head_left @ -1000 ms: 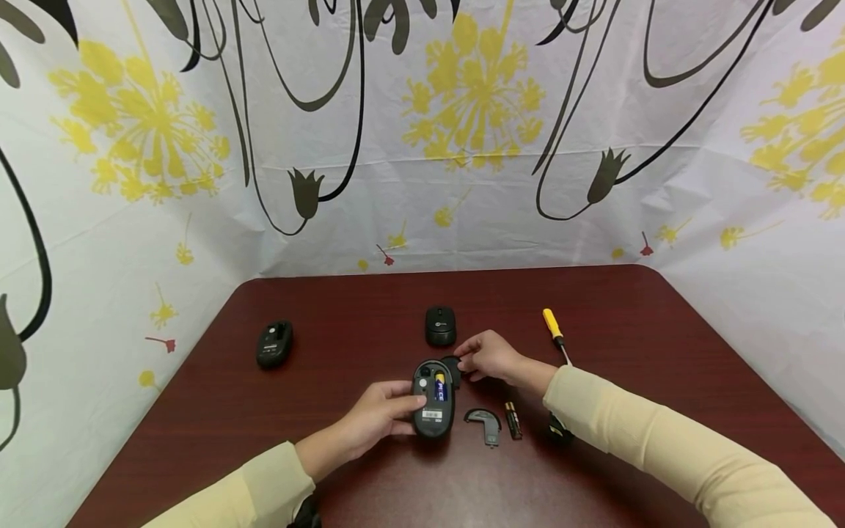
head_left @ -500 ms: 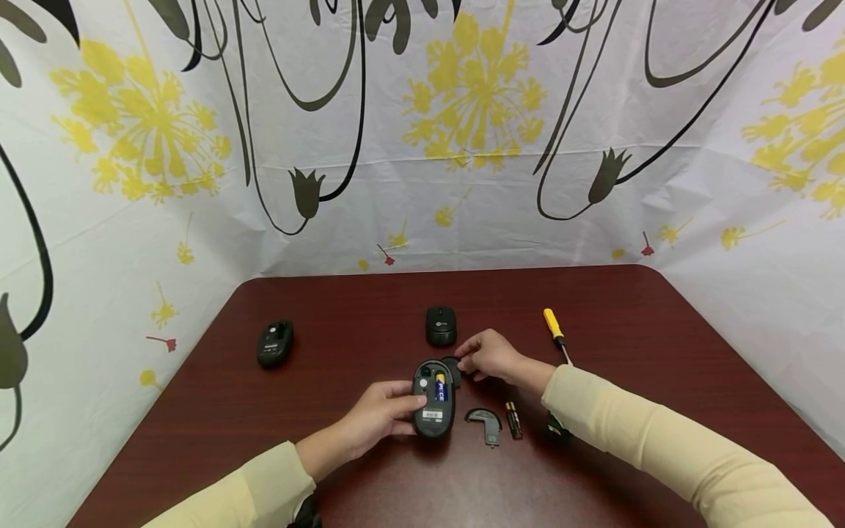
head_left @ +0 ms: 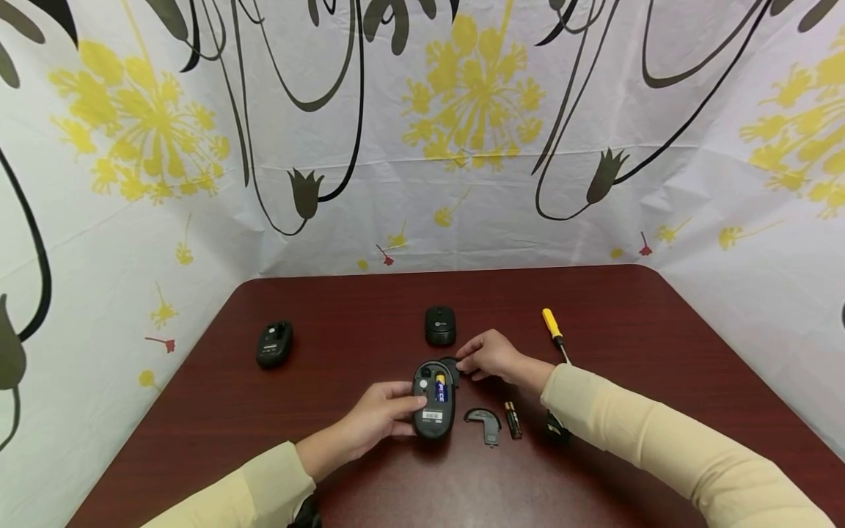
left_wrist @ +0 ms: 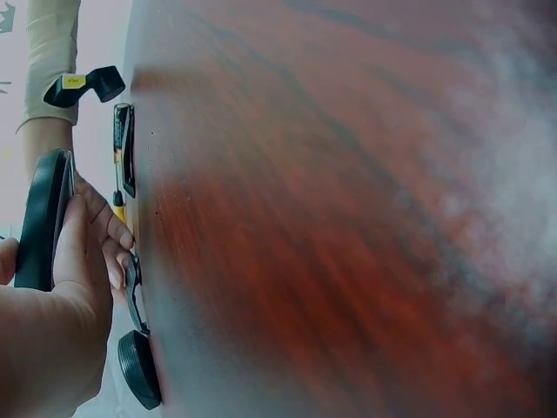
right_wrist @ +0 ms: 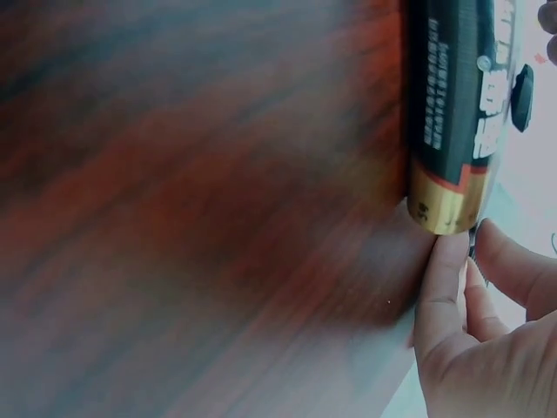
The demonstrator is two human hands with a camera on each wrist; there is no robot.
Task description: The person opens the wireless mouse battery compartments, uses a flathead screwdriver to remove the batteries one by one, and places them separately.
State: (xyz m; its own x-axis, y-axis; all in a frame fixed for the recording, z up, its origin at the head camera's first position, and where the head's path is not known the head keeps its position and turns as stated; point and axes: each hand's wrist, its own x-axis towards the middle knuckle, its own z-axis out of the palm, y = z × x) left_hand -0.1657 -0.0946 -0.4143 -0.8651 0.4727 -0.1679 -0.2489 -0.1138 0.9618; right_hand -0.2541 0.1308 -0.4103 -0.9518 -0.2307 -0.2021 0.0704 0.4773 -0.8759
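My left hand (head_left: 370, 418) grips an upturned black computer mouse (head_left: 433, 425), thumb across its underside. A blue battery (head_left: 440, 387) lies in the mouse's uncovered compartment. In the left wrist view the held mouse (left_wrist: 39, 231) stands off the tabletop. My right hand (head_left: 495, 357) pinches the edge of a dark curved battery cover (head_left: 452, 364) just behind the mouse, low at the table. Part of that cover is hidden by the mouse and fingers. A grey hooked cover (head_left: 488, 425) and a black-and-gold battery (head_left: 513, 421) lie on the table to the right of the held mouse.
Another black mouse (head_left: 440, 326) sits behind the hands, and an upturned one (head_left: 274, 345) lies far left. A yellow-handled screwdriver (head_left: 554, 326) lies right, its shaft partly behind the right sleeve (head_left: 594, 396). Patterned cloth (head_left: 422, 220) surrounds the back and sides of the dark red table (head_left: 370, 323).
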